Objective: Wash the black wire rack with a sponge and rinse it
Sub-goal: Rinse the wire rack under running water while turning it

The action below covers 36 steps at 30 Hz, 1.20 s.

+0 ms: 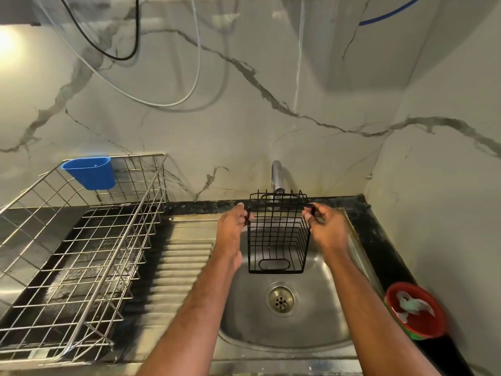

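Observation:
A small black wire rack (278, 234), shaped like a basket, hangs over the steel sink (320, 329) just under the tap (277, 176). My left hand (232, 226) grips its left upper edge and my right hand (326, 222) pinches its right upper edge. The rack tilts with its open side toward me. A thin stream of water seems to run from the tap through the rack. No sponge is in my hands.
A large silver wire dish rack (81, 240) with a blue plastic cup (90, 172) hooked on it stands on the left. The ribbed drainboard (179, 267) lies between it and the sink. A red bowl (417, 310) holding a cloth or sponge sits on the black counter at right.

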Each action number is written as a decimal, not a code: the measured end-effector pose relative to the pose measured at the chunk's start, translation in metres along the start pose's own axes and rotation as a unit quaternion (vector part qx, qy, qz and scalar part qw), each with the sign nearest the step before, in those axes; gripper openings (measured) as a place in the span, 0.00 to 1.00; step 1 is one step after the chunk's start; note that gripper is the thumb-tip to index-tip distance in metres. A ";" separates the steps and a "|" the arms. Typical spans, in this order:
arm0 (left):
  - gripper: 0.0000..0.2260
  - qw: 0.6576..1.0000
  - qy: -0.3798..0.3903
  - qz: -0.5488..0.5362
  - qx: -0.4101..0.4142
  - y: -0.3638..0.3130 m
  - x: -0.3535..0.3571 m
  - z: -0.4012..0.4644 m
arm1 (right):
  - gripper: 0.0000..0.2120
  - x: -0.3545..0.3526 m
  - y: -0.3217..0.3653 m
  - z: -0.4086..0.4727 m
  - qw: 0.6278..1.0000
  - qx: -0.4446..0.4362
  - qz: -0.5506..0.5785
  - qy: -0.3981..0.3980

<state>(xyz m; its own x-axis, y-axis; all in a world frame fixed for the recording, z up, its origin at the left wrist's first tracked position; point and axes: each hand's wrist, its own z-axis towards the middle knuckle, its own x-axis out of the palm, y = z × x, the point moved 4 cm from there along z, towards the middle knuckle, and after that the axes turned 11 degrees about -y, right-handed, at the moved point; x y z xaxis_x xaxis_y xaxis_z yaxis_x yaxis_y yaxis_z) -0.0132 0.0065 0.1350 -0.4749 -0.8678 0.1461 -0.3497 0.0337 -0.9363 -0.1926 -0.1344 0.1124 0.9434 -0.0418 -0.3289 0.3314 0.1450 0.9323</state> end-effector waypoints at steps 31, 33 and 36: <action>0.16 0.997 -0.003 0.032 -0.075 0.000 -0.008 0.012 | 0.18 0.014 0.003 0.004 0.999 0.007 0.047 0.006; 0.16 0.995 -0.005 0.043 -0.089 0.001 -0.007 0.011 | 0.18 0.014 0.003 0.003 0.999 0.003 0.042 0.007; 0.20 0.993 -0.015 0.052 -0.100 0.004 -0.009 0.013 | 0.18 0.015 0.000 0.002 0.999 0.004 0.038 0.012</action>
<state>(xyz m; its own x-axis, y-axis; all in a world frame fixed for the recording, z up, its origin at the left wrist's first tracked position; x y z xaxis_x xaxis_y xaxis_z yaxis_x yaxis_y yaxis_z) -0.0001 0.0082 0.1258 -0.4944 -0.8684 0.0388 -0.4547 0.2203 -0.8629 -0.1786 -0.1375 0.1078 0.9655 -0.0074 -0.2603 0.2588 0.1380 0.9560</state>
